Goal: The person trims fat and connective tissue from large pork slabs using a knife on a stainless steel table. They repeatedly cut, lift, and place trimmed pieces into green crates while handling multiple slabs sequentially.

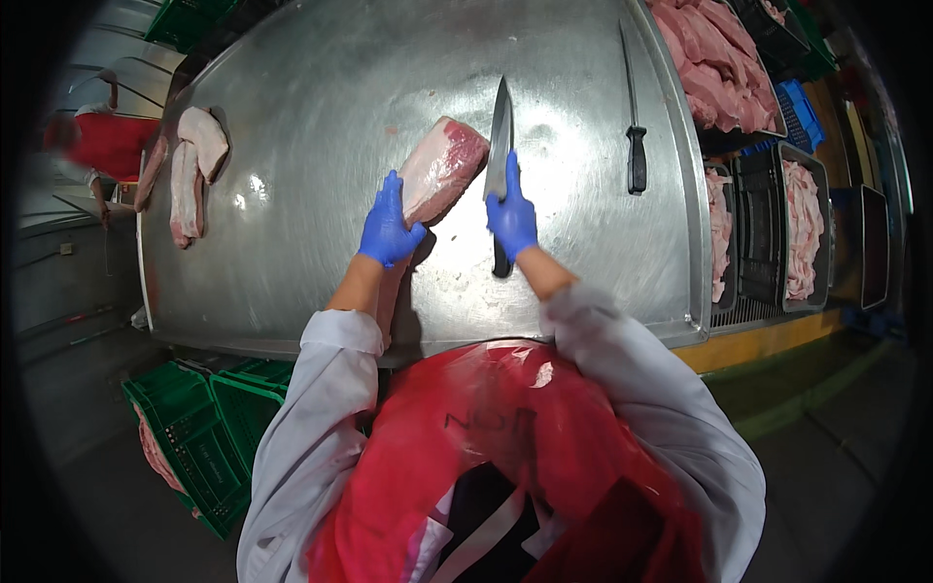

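A long pork loin (429, 177), pale fat on top and red meat at its cut end, lies slantwise on the steel table. My gloved left hand (391, 229) rests across it, fingers straight along its left side and thumb over the right, holding it. Below that hand the loin runs on toward the table's near edge, partly behind my wrist. To the right, my gloved right hand (513, 216) is closed round the black handle of a butcher knife (501, 121). Its index finger stretches along the blade, which points away from me, beside the loin and apart from it.
The steel table (573, 262) has a raised rim. A sharpening steel (634, 146) lies at right. Pale meat strips (190, 175) lie at far left. Crates of meat (802, 228) stand beyond the right edge, green crates (199, 437) at lower left. Another person (112, 144) is at far left.
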A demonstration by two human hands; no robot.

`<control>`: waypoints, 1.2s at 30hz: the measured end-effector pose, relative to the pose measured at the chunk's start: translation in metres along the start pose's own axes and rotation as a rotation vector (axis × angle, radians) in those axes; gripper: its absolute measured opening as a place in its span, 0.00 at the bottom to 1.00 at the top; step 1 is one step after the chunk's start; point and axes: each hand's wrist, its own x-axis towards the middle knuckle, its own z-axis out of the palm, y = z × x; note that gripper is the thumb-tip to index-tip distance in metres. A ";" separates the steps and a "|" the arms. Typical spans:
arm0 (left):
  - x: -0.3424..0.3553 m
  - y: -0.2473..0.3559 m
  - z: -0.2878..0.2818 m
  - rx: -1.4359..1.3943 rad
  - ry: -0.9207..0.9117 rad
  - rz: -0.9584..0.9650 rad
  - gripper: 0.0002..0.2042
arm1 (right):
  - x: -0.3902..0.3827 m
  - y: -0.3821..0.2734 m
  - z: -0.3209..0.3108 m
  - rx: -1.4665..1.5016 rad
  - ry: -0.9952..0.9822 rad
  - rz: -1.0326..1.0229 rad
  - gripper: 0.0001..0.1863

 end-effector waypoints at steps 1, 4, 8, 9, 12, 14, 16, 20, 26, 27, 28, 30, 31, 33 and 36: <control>0.003 -0.001 0.002 -0.031 -0.011 -0.004 0.45 | 0.018 -0.009 -0.004 -0.076 0.029 0.050 0.44; 0.005 -0.007 0.005 -0.018 -0.017 0.029 0.46 | 0.038 -0.030 -0.014 0.096 -0.068 0.088 0.41; 0.006 -0.009 0.001 0.014 -0.029 0.081 0.46 | -0.043 -0.010 -0.004 0.197 -0.152 0.077 0.44; 0.004 -0.010 0.000 0.039 -0.034 0.111 0.46 | -0.052 -0.007 -0.002 0.245 -0.160 0.078 0.44; 0.006 -0.014 -0.001 0.073 -0.050 0.190 0.46 | -0.017 -0.016 -0.004 0.232 -0.130 0.128 0.44; 0.013 -0.013 0.001 0.048 -0.052 0.234 0.45 | 0.018 -0.036 -0.016 0.356 -0.163 0.073 0.44; 0.015 -0.018 -0.001 0.020 -0.088 0.214 0.45 | 0.013 -0.042 -0.013 0.312 -0.162 0.069 0.44; 0.021 -0.022 -0.010 0.037 -0.161 0.237 0.44 | -0.077 -0.019 0.000 0.333 -0.127 0.048 0.43; 0.036 -0.015 -0.009 -0.023 -0.173 0.330 0.43 | -0.003 -0.032 -0.013 0.221 -0.050 0.073 0.42; 0.041 -0.018 -0.008 -0.043 -0.173 0.323 0.43 | -0.027 -0.023 -0.006 0.197 -0.036 0.084 0.42; 0.046 -0.019 -0.009 -0.040 -0.180 0.351 0.43 | -0.051 -0.014 0.000 0.169 -0.023 0.089 0.42; 0.042 -0.022 -0.009 -0.028 -0.205 0.387 0.43 | -0.079 -0.002 0.002 0.182 -0.002 0.047 0.41; 0.040 -0.024 -0.010 -0.035 -0.206 0.437 0.43 | -0.078 -0.003 -0.002 0.187 0.003 0.026 0.42; 0.042 -0.024 -0.009 0.023 -0.165 0.466 0.43 | -0.049 -0.027 -0.011 0.213 -0.007 0.102 0.43; 0.042 -0.016 0.001 -0.008 -0.103 0.408 0.43 | -0.035 -0.016 -0.009 0.255 -0.090 0.073 0.43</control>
